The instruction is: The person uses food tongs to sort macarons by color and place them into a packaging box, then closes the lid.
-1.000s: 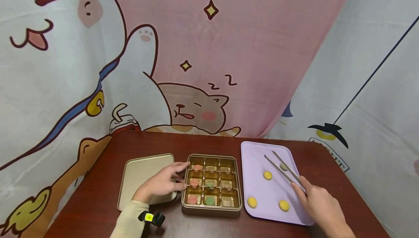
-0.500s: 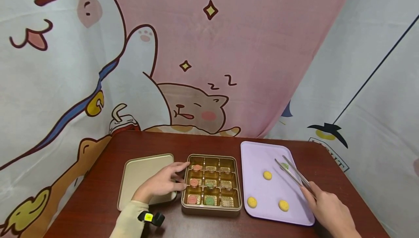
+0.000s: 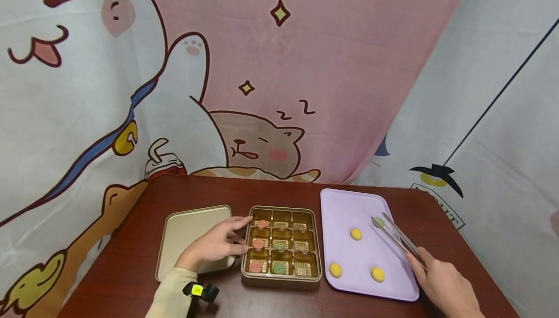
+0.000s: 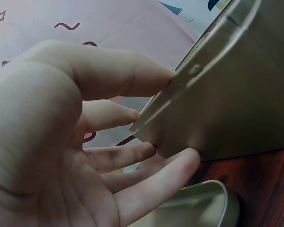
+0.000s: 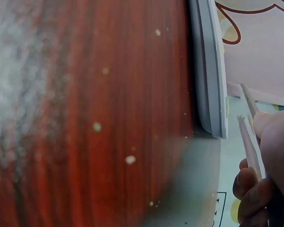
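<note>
My right hand (image 3: 447, 281) grips slim metal tongs (image 3: 403, 242), whose two parted arms straddle a green cookie (image 3: 380, 222) near the right edge of a lilac tray (image 3: 336, 206). Yellow cookies, one a round yellow cookie (image 3: 356, 234), lie elsewhere on that tray. With fairly straight fingers my left hand (image 3: 214, 246) touches the left side of a gold tin (image 3: 279, 282); the left wrist view has its fingertips against the tin wall (image 4: 227, 109). Inside the tin's divided gold insert, pink cookies (image 3: 258, 243) fill the left column and green cookies (image 3: 278, 268) sit in the middle one.
Left of the tin lies its pale gold lid (image 3: 192, 225), partly under my left hand. The dark red wooden table (image 3: 279, 192) ends at a cartoon-printed cloth (image 3: 349, 65). In the right wrist view the tray edge (image 5: 213, 71) shows above the table, with pale crumbs (image 5: 130, 160) nearby.
My right hand has moved right and slightly toward me with the tongs, whose tips have shifted right to either side of the green cookie. My left hand has kept its place at the tin.
</note>
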The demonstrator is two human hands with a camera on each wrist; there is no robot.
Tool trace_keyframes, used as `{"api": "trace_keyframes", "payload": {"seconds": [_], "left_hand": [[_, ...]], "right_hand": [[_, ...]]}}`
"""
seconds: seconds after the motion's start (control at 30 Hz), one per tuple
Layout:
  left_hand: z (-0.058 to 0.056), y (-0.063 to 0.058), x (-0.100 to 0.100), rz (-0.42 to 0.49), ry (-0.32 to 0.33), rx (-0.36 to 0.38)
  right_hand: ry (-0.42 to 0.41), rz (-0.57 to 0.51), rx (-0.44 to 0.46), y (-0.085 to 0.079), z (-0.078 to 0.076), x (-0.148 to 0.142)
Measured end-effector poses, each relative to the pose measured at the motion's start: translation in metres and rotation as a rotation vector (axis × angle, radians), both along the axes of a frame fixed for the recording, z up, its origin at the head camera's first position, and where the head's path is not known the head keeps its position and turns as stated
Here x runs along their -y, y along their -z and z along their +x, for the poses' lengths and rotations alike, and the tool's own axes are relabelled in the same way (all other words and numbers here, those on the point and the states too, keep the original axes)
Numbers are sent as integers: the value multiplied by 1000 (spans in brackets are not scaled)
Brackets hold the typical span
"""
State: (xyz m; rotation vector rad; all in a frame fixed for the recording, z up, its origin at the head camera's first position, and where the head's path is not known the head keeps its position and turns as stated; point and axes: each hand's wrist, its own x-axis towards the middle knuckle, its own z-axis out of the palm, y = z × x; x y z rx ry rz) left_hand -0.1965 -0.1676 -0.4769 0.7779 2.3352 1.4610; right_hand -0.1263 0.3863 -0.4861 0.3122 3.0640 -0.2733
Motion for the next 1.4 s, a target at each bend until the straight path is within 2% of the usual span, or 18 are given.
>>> {"api": "trace_keyframes", "payload": {"seconds": [0.2,0.47,1.4], "left_hand": [[1,0,1,-21,-1,-13],[2,-1,0,28,-2,16],[3,-2,0,14,-20,22]], "right_hand": [[-1,-4,29,1,-1,-3],[1,0,81,4,-3,-4],[3,1,76,9,-7,1]]}}
